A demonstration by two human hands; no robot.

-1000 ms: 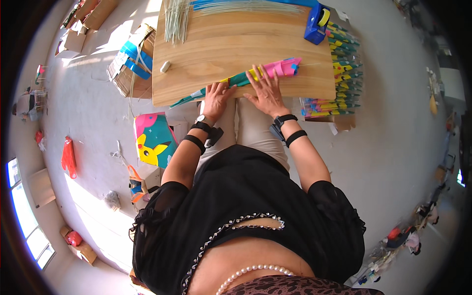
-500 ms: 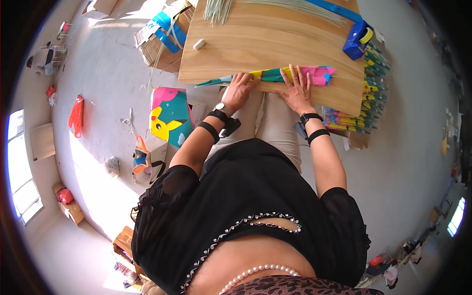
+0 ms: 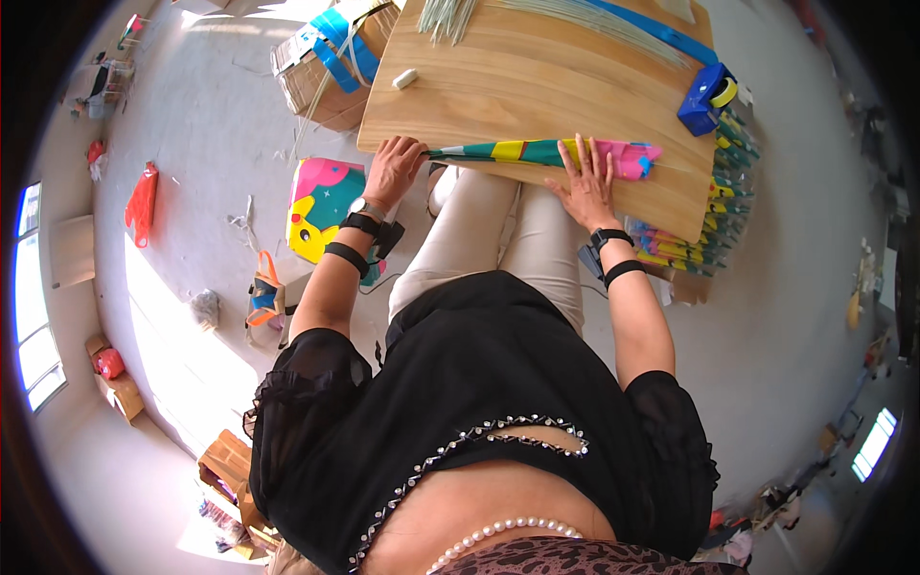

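A long, narrow folded printed sheet (image 3: 537, 151) in teal, yellow and pink lies along the near edge of the wooden table (image 3: 537, 77). It tapers to a point on its left. My left hand (image 3: 396, 168) has its fingers closed at that pointed end, by the table's near left corner. Flat on the sheet toward its pink end rests my right hand (image 3: 586, 187), fingers spread and thumb toward the table edge. Part of the sheet is hidden under those fingers.
Thin pale rods (image 3: 446, 19), a small white block (image 3: 405, 79) and a blue tape dispenser (image 3: 707, 99) are on the table. Similar folded sheets (image 3: 714, 206) are stacked at its right. A cardboard box (image 3: 331, 77) stands left; another printed sheet (image 3: 326, 206) lies below it.
My left hand has slid left along the sheet to its pointed end. The folded sheet shows straighter and more fully. My right hand stays flat at nearly the same place.
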